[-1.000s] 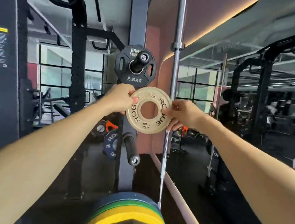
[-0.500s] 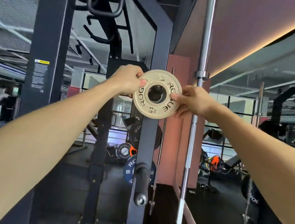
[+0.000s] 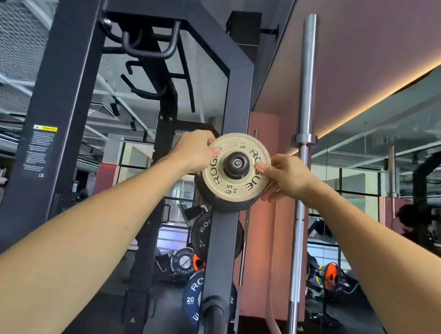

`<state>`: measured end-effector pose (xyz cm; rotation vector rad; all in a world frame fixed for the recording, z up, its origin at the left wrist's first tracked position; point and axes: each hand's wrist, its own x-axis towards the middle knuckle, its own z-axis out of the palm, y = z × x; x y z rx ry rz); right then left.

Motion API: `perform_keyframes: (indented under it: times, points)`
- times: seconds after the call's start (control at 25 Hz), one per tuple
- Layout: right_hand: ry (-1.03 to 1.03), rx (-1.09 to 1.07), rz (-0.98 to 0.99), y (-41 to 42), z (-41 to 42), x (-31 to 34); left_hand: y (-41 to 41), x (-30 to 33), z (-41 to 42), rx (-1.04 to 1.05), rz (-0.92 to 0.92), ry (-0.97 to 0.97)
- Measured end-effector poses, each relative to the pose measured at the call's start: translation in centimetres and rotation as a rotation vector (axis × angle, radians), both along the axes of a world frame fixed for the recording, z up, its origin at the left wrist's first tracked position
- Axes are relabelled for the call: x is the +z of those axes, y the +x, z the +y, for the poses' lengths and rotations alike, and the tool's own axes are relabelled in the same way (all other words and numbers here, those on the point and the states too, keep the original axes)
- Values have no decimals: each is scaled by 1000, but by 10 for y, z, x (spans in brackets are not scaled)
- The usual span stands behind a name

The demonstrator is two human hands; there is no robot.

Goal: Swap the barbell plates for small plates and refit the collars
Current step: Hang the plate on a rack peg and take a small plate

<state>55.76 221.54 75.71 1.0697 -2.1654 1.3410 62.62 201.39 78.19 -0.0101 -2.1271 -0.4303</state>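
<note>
Our left hand [image 3: 194, 150] and right hand [image 3: 287, 177] pinch the plate [image 3: 232, 184] with curled fingers, its hole over a rack [image 3: 217, 251] peg [image 3: 236, 163]; a bar [image 3: 297, 206] stands against the pink wall [image 3: 254, 228].

a small round tan plate [image 3: 235, 169] with a matt, worn face is seen; the black rack upright [image 3: 218, 251] is matt painted metal; the long silver barbell [image 3: 306, 94] is glossy steel.

Small plate [image 3: 235, 169] now over storage peg [image 3: 236, 163]
</note>
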Motion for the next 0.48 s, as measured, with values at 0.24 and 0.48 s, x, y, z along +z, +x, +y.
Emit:
perform_keyframes:
  times: [0.24,0.48]
  points:
    - [6,-62,-5,-50,-24,1,-55,-3,-19,-10,19,74]
    - [38,-136,-72,-98,-47,3,-107,-7,-34,81,62,97]
